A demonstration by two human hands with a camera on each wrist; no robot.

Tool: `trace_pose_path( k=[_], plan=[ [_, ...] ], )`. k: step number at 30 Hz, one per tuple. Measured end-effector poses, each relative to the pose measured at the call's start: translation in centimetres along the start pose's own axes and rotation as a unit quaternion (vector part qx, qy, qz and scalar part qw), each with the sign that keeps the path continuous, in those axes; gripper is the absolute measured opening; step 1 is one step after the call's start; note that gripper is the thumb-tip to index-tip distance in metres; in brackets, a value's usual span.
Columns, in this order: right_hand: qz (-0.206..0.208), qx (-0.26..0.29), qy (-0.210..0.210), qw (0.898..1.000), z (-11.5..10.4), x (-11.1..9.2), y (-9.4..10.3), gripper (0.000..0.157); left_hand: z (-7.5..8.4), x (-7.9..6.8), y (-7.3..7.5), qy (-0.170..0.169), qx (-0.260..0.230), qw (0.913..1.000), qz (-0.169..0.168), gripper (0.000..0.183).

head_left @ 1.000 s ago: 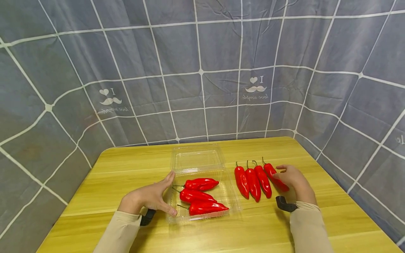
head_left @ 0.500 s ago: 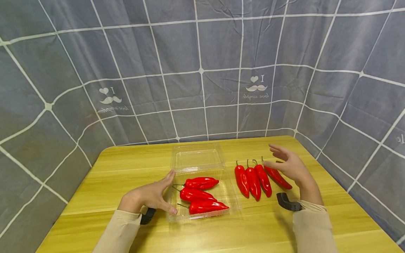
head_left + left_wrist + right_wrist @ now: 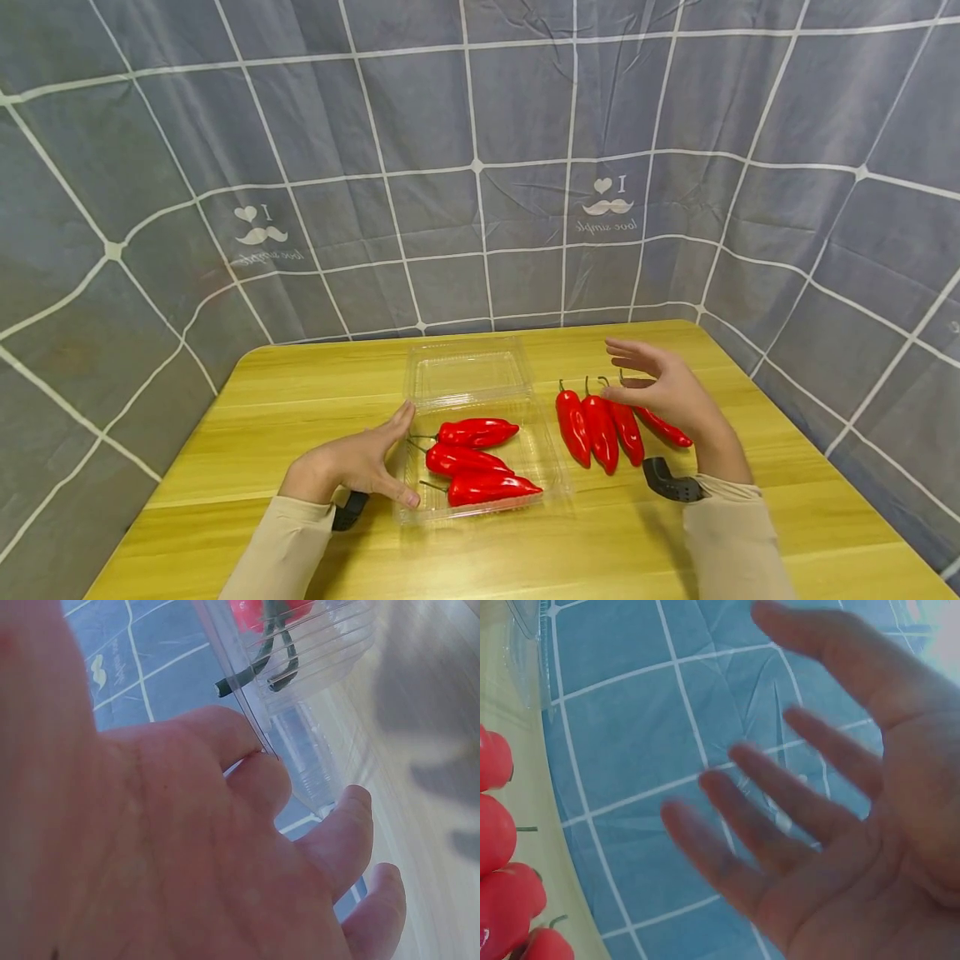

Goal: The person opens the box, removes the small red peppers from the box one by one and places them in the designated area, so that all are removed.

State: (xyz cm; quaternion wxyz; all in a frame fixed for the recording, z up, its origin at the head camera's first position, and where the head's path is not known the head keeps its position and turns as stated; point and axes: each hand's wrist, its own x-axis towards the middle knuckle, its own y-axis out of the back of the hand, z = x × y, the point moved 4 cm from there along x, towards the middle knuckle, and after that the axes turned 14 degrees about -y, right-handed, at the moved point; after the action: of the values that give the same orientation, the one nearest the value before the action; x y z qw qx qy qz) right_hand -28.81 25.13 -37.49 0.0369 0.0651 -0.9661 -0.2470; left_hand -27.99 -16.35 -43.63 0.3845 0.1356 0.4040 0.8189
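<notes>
Head view: the clear box [image 3: 537,442] is lying open on the table [image 3: 300,408], lower centre of the frame, its lid [image 3: 468,372] stretching toward the back. Three inside peppers [image 3: 468,461] are resting in it, stems pointing left. The left hand [image 3: 356,461] is spanning the box's left side, thumb and forefinger spread wide, touching the rim. At lower right, four loose peppers [image 3: 600,433] are lying in a row. The right hand [image 3: 670,396] is hovering above, fingers spread, partly hiding the two rightmost. A curtain [image 3: 420,125] is filling the upper frame.
</notes>
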Motion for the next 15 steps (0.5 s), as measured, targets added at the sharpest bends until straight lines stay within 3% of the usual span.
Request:
trace_pose_path(
  k=[6,15],
  plan=[
    [-0.084,0.017,0.018,0.996,-0.4,0.0,-2.0,0.069,0.0,0.0,0.0,0.002,0.006,1.0,-0.002,0.135],
    [-0.133,-0.032,0.044,0.99,-1.7,0.4,-4.6,0.061,0.1,0.0,0.1,0.004,0.0,1.0,-0.002,0.135]
  ],
)
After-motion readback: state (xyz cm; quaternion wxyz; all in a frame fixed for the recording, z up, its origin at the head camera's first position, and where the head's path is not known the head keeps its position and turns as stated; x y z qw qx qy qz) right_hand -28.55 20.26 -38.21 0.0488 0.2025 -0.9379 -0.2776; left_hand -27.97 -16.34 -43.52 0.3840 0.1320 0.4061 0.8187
